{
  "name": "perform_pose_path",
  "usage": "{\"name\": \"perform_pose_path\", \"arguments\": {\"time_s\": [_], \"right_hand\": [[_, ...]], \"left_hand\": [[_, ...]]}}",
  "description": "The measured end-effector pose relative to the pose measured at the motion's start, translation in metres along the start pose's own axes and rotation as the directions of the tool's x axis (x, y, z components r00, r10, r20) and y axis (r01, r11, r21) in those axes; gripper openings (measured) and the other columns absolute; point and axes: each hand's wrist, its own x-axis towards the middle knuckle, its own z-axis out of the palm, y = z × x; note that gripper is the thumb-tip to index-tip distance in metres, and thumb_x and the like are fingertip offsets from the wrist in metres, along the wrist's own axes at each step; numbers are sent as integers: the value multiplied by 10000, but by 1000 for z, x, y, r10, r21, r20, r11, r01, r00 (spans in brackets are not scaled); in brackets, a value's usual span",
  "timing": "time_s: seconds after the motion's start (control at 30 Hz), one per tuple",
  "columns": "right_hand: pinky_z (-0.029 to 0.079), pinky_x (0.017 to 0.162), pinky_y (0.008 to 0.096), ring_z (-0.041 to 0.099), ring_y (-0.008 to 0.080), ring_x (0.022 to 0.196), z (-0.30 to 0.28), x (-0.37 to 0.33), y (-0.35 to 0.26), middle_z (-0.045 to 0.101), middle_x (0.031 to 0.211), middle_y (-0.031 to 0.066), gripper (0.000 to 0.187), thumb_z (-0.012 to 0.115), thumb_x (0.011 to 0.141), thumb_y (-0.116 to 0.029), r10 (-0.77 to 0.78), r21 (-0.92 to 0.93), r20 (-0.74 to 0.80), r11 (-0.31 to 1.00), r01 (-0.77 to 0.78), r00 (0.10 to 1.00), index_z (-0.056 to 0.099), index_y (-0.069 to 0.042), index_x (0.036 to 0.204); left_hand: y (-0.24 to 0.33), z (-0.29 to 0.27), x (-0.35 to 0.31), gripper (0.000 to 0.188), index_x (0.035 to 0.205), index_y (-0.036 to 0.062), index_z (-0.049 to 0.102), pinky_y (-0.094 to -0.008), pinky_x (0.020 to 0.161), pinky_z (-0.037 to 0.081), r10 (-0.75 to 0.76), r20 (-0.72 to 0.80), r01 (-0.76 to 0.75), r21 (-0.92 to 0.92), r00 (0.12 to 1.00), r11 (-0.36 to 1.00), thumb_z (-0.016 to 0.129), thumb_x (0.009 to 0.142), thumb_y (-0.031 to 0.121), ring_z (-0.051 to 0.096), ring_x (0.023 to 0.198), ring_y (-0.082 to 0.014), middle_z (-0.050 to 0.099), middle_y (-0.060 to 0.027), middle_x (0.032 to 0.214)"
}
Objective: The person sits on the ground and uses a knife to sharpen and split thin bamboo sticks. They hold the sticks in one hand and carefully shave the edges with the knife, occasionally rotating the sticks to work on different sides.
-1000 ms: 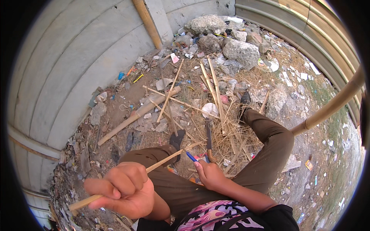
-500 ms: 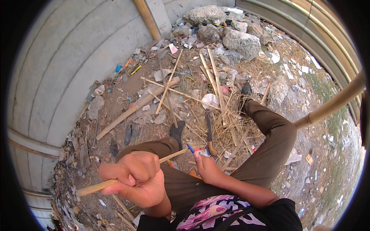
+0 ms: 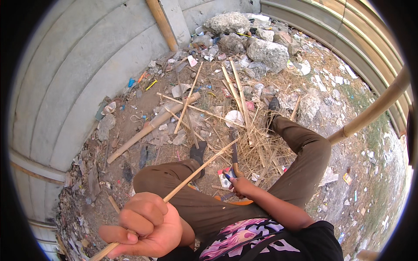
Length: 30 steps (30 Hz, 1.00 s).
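My left hand (image 3: 146, 222) is closed round a thin bamboo strip (image 3: 198, 171), which slants up and to the right across my lap. Its lower end passes out at the bottom of the fist. Lower and to the right, my right hand (image 3: 242, 187) grips a slim blue pen-like thing (image 3: 227, 176) with a dark tip; its exact kind is unclear. The strip's far end stands apart from that hand. Just beyond, a machete (image 3: 235, 167) with a brown wooden handle lies on the ground. A red and white packet (image 3: 224, 182) sits under the blue thing.
Split bamboo strips (image 3: 238, 89) and a thick bamboo pole (image 3: 153, 126) lie ahead among shavings (image 3: 265, 154) and litter. Large rocks (image 3: 267, 54) are piled at the back. A grey wall (image 3: 87, 78) bounds the left; another bamboo pole (image 3: 370, 108) slants in at the right.
My left hand has moved down and slightly left, and the strip now tilts more steeply upward. My right hand has moved right and lower, away from the strip, with the blue thing.
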Motion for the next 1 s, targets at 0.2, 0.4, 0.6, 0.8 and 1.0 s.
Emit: {"name": "perform_pose_path", "arguments": {"time_s": [0.2,0.4,0.6,0.8,1.0], "right_hand": [[223,410,294,251,95,432,-22,2,-12,346,609,-30,466,360,1050,-433,48,378,23,924,-53,999,562,-17,991],[362,482,337,436,151,515,-26,0,-7,490,648,29,494,395,1050,-487,-181,-191,61,963,190,982,599,-41,996],[479,656,326,595,159,709,-21,-58,-42,609,738,77,565,440,1034,-547,-71,-657,441,653,376,895,700,-46,1063],[447,617,273,526,95,683,-50,-98,-72,574,764,6,465,534,1026,-489,-378,-200,574,796,572,726,669,-45,1029],[429,581,361,515,155,613,-40,-133,-97,556,678,36,522,533,1015,-519,-703,-448,233,536,716,672,641,-10,977]], "left_hand": [[-35,3,-7,397,868,145,351,-242,407,103,-291,-108,299,64,951,952,355,1083,479,120,445,-52,251,47,572],[-40,1,-9,399,874,132,358,-243,400,116,-247,-128,263,131,961,956,368,1080,474,137,446,-49,261,42,569],[-35,-11,-9,389,887,111,359,-241,403,130,-201,-150,220,123,968,968,363,1088,444,152,450,-46,293,33,580],[-52,-7,-9,406,879,124,365,-236,411,148,-275,-132,292,139,952,946,398,1072,480,165,459,-48,265,43,574],[-48,11,-10,406,885,110,364,-249,428,182,-264,38,257,134,964,957,379,1078,467,190,471,-60,282,31,596]]}}
